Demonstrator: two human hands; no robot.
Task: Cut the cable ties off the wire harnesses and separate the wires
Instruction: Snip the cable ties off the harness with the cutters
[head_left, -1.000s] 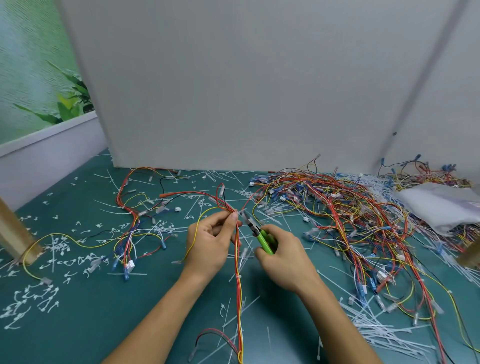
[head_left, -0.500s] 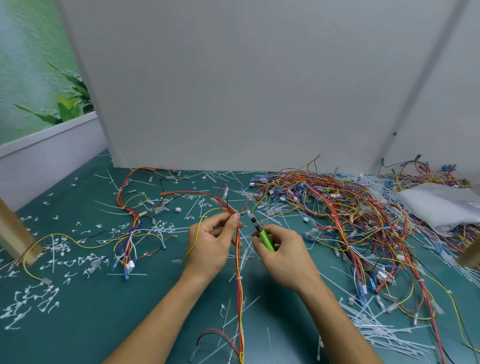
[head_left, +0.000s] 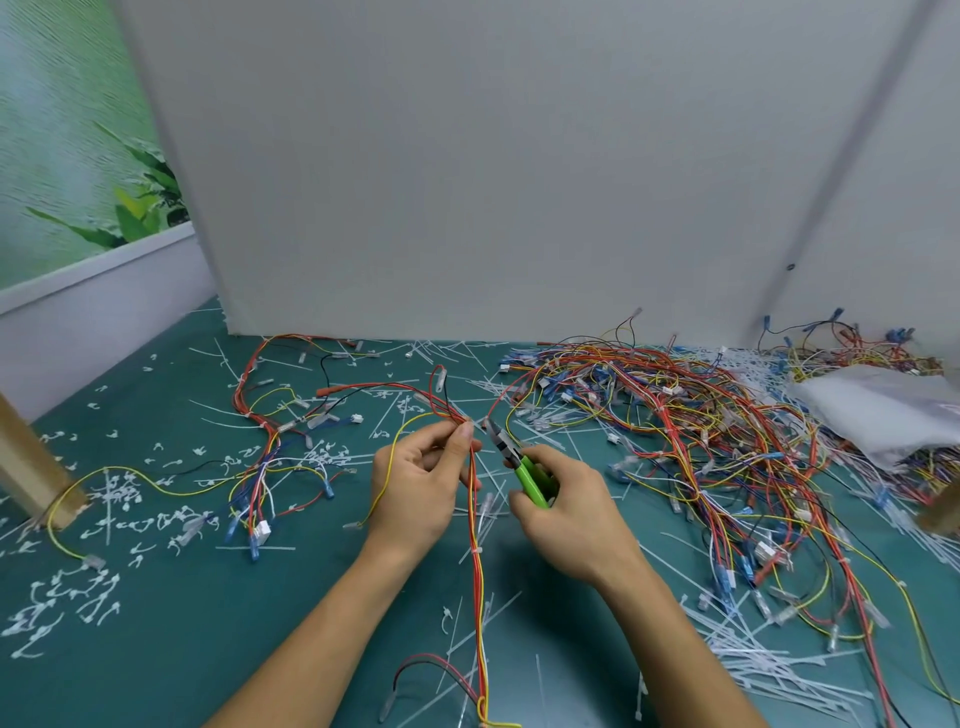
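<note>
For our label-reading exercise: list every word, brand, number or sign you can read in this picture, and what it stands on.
No text can be read.
The green-handled metal cutters in the right hand: no legible brand.
The red and yellow wire bundle in the left hand: no label.
The crumpled white plastic bag: no visible print.

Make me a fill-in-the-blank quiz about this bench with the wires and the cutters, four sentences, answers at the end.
1. The right hand grips cutters with ____ handles.
2. The left hand pinches a wire harness of red, orange and ____ wires.
3. The big tangle of harnesses lies on the person's ____ side.
4. The cut cable ties strewn over the teal table are ____.

Missing words: green; yellow; right; white.
</note>
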